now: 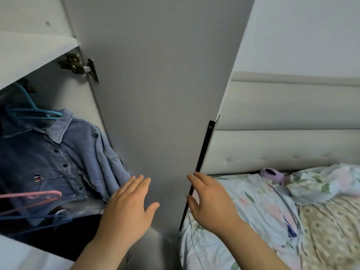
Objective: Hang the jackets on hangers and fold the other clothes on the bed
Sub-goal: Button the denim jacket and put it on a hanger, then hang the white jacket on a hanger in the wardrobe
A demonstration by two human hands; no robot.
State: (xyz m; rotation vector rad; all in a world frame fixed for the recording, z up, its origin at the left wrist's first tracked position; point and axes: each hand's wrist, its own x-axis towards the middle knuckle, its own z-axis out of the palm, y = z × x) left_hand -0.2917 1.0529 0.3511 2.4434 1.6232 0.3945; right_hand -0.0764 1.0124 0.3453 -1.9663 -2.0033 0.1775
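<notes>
Wardrobe door (155, 94) is standing open between the hanging space and the bed (263, 221). The left hand (128, 207) is resting flat against the inner face of the door, fingers straight and holding nothing. The right hand (210, 199) is gripping the black handle strip (204, 147) on the door edge, index finger and thumb curling over it. The denim jacket (58, 156) is hanging inside the wardrobe on a teal hanger (33, 110), its sleeve just beside the left fingertips. A pink hanger (39, 195) is hanging lower, in front of the jacket.
</notes>
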